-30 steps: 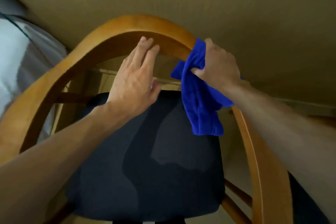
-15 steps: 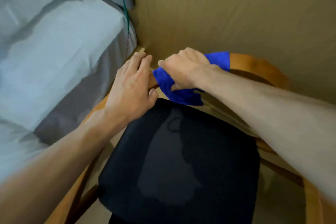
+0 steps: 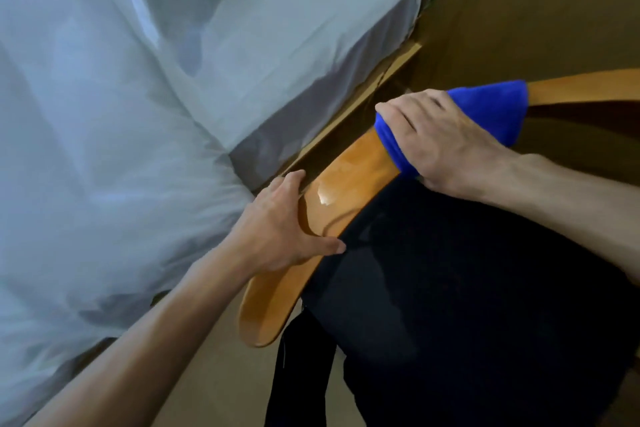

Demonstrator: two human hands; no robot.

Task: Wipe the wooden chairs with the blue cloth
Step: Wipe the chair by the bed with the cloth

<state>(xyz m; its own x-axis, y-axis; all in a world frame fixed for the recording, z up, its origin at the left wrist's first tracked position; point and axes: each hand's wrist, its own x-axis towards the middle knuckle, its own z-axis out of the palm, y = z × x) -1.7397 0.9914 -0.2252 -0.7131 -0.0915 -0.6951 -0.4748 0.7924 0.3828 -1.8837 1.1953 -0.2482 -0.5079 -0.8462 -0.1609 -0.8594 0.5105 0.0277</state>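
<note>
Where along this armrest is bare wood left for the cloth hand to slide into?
Bare wood lies on the armrest between the left hand and the blue cloth under the right hand, and past the left hand to the rounded tip. It is crowded toward the bed, close beside the rail, and the dark seat cushion on the other side.

Glossy varnished wooden chair [image 3: 349, 180], plush blue cloth [image 3: 491, 104], matt black seat fabric [image 3: 467, 288]

Tan floor [image 3: 221, 374] carries wooden chair [image 3: 277, 288] with black seat cushion [image 3: 467, 305]; bed [image 3: 121, 114] beside it
</note>
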